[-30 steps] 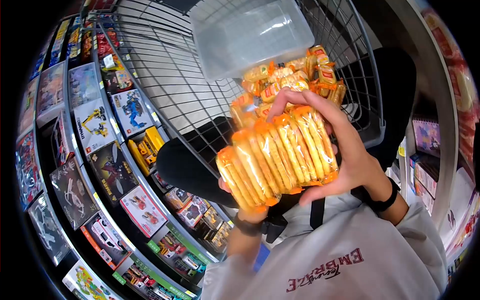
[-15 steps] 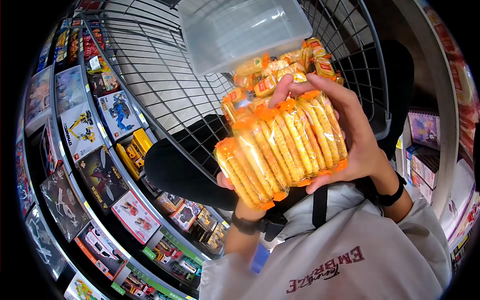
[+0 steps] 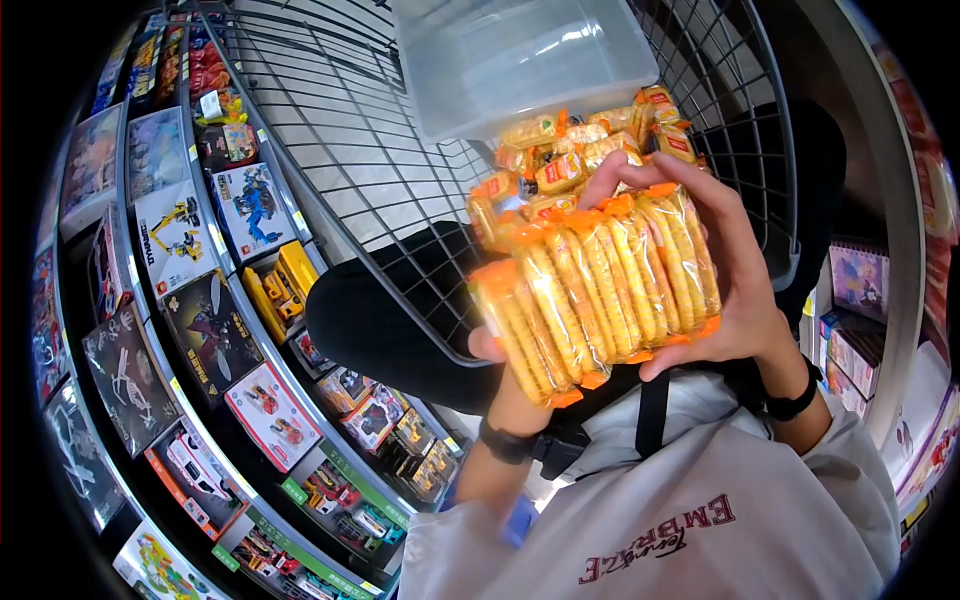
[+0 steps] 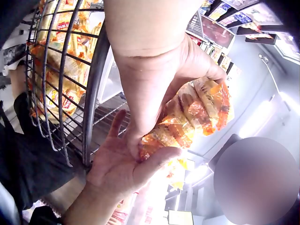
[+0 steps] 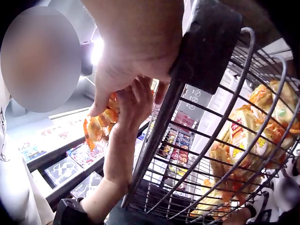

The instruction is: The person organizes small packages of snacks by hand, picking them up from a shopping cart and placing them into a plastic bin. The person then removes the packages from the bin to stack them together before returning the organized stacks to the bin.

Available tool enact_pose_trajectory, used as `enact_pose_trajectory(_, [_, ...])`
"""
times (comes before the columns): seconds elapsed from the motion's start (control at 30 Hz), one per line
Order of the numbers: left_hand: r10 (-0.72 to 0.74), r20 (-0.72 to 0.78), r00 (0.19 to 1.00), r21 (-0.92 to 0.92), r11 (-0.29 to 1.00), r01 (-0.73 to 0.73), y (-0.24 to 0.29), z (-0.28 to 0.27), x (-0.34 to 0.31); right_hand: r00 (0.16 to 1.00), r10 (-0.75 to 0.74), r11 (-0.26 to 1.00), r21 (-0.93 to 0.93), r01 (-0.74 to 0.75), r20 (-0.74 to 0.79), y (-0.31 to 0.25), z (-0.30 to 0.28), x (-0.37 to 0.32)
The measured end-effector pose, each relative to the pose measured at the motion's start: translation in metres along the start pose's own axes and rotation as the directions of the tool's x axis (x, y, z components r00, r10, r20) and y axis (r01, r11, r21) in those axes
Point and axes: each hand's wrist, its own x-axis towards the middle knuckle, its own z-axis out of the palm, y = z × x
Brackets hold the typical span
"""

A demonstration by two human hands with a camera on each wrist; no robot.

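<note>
In the head view, a row of several clear-wrapped crackers (image 3: 600, 295) with orange wrapper ends stands side by side between my two hands. My right hand (image 3: 742, 265) grips the right end of the row, fingers curled over the top and thumb along the lower edge. Mostly hidden behind the crackers, my left hand (image 3: 488, 345) holds the left end from beneath. The left wrist view shows the left hand (image 4: 145, 89) bent round the packets, with the right hand (image 4: 115, 164) close beside it. In the right wrist view, both hands overlap around the packets (image 5: 101, 124).
A wire shopping cart (image 3: 340, 130) stands in front, holding a translucent plastic bin (image 3: 520, 60) and a pile of similar packets (image 3: 560, 172). Shelves of boxed toys (image 3: 225, 330) run along the left. Another shelf edge (image 3: 895, 200) rises at the right.
Both hands keep hold of the row of crackers, which shifts slightly right and up in the head view. The cart and shelves move a little in the picture as the head turns.
</note>
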Motion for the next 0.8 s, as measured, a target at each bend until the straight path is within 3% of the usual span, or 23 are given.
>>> enact_pose_trajectory(0.53, [-0.031,0.071,0.997,0.09,0.996,0.025,0.007,0.002,0.012,1.0,-0.025,1.0,-0.016,0.025,0.012,0.002,-0.001,0.0])
enact_pose_trajectory(0.67, [-0.129,0.021,0.991,0.381,0.918,0.112,0.035,0.03,-0.013,1.0,-0.011,0.999,-0.042,0.011,0.003,0.004,-0.006,0.002])
enact_pose_trajectory(0.73, [-0.108,0.01,0.994,0.453,0.887,0.091,0.045,0.049,-0.018,1.0,-0.002,0.998,-0.056,0.002,-0.008,0.003,-0.006,0.002])
enact_pose_trajectory(0.8, [0.02,0.032,0.999,0.774,0.632,-0.037,0.056,0.039,-0.019,1.0,0.003,0.998,-0.068,-0.004,-0.017,0.005,-0.008,-0.001])
